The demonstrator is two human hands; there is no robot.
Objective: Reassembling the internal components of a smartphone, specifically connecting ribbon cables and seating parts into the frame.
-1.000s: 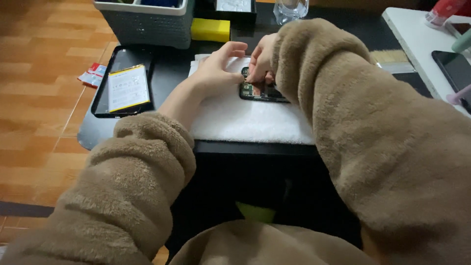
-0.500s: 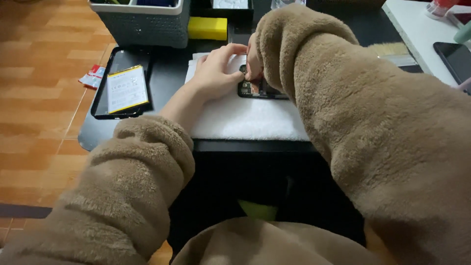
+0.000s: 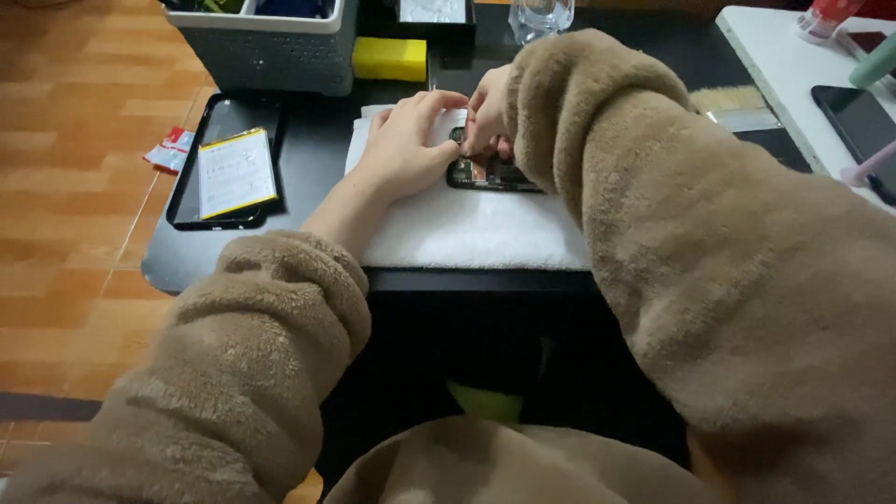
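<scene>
1. The right hand (image 3: 487,117) is seen with its fingertips drawn together in a pinch over the top end of an opened phone (image 3: 493,173); what is pinched is too small to tell.
2. The left hand (image 3: 408,140) is laid just left of the right hand, palm down, fingers loosely together and reaching toward the phone's upper left corner; whether the phone is touched cannot be told.
3. The opened phone is found directly under the right hand's fingertips, lying flat, inner parts exposed, partly hidden by the right sleeve (image 3: 672,233).
4. A white towel (image 3: 467,233) is spread beneath both hands and the phone, on a black table (image 3: 317,149).
5. Left of the left hand, a dark phone back with a battery (image 3: 227,173) is laid on the table.
6. Beyond the hands, a yellow block (image 3: 389,58) and a grey basket (image 3: 271,51) are placed.
</scene>
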